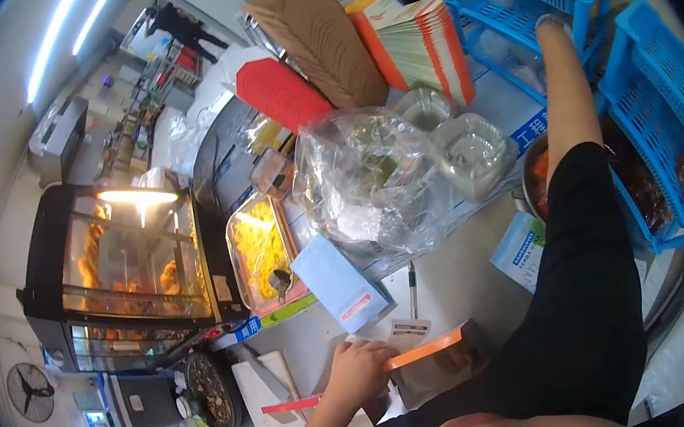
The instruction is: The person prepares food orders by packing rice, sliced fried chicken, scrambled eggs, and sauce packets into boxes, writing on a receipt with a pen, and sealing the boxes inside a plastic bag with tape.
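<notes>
My left hand (pixel 362 371) is at the front edge of the counter, fingers curled over the side of an open paper food box (pixel 441 375) with an orange rim. A red-edged strip (pixel 292 405) sticks out on the other side of that hand. Stretched far forward, my right hand (pixel 550 24) reaches into the blue plastic rack (pixel 516 4) at the upper right, among clear plastic-wrapped items. Its fingers are hidden there. Near the left hand lie a pen (pixel 412 290), a small printed card (pixel 409 332) and a light-blue paper packet (pixel 339 283).
A tray of yellow food (pixel 260 252) stands beside a lit warming cabinet (pixel 132 263). Clear plastic bags (pixel 371 176), foil-like containers (pixel 474 152) and stacked cartons (pixel 314 39) crowd the back. A knife (pixel 266 374) rests on a white board (pixel 276 415). Another person (pixel 182 29) stands far off.
</notes>
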Tool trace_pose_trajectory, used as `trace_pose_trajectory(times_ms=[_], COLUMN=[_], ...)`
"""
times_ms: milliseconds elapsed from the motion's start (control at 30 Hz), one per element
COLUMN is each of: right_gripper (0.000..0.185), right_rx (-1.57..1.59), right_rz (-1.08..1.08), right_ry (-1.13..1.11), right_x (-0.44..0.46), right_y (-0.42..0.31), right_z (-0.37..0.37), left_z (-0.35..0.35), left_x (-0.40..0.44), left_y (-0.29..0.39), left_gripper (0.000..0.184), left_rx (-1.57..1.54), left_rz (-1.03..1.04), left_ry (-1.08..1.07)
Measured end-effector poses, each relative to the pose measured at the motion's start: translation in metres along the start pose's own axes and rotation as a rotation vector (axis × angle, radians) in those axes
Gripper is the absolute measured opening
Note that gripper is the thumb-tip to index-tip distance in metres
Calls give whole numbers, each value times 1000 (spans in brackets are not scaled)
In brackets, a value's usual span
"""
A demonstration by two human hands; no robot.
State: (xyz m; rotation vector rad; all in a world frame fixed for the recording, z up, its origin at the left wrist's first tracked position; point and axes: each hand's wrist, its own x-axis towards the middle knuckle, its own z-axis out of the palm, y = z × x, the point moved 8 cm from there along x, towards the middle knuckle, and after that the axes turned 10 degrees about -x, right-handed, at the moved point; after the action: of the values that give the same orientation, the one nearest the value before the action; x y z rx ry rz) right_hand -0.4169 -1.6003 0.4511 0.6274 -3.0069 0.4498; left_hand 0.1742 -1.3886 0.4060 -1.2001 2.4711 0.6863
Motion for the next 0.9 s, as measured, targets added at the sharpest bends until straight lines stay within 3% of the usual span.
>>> trace_pose_trajectory(times_ms=[167,233,267,300,367,433,533,567,600,633,667,700,733,767,833,900], right_gripper=[30,22,15,15,14,17,10,8,10,14,14,14,15,14,14,23], right_rx=[78,-41,-155,-187,205,794,706,749,670,608,445,268,90,85,72,40], right_rz=[-117,-363,-585,-608,-796,-1048,-1193,-1323,-1511,-1692,-1682,-1673,-1655,-1473,-1295,-1580], right_ry=[60,150,238,218,106,-259,-492,-611,-544,-467,-679,-724,-762,-856,-923,-533], right_x=[-45,-97,-133,-168,-244,-299,-424,-457,-493,-530,-557,-583,-607,-623,-632,-641], right_y=[-11,-31,-45,-42,-27,-1,38,47,51,55,61,65,71,82,93,99], right_z=[-24,-44,-54,-69,-103,-98,-136,-133,-143,-154,-113,-80,-46,2,27,-6], left_z=[2,-1,-1,0,-3,-17,-36,-49,-57,-57,-63,-66,-63,-55,-37,-13], left_x=[-1,-5,-6,-7,-12,-30,-78,-100,-121,-136,-159,-180,-194,-206,-218,-224], left_y=[-5,-4,-6,-6,-9,-2,1,-4,-11,-13,-17,-18,-17,-16,-15,-14], left_gripper=[20,21,22,23,23,25,27,25,22,22,22,23,23,27,33,33], left_rx=[-44,-53,-9,25,-90,-121,-183,-280,-374,-375,-443,-509,-510,-579,-671,-678], left_rz=[-23,30,33,36,21,61,42,-6,-52,-47,-11,29,39,60,128,108], left_ry=[55,120,152,169,230,371,441,573,709,715,841,970,980,965,946,862])
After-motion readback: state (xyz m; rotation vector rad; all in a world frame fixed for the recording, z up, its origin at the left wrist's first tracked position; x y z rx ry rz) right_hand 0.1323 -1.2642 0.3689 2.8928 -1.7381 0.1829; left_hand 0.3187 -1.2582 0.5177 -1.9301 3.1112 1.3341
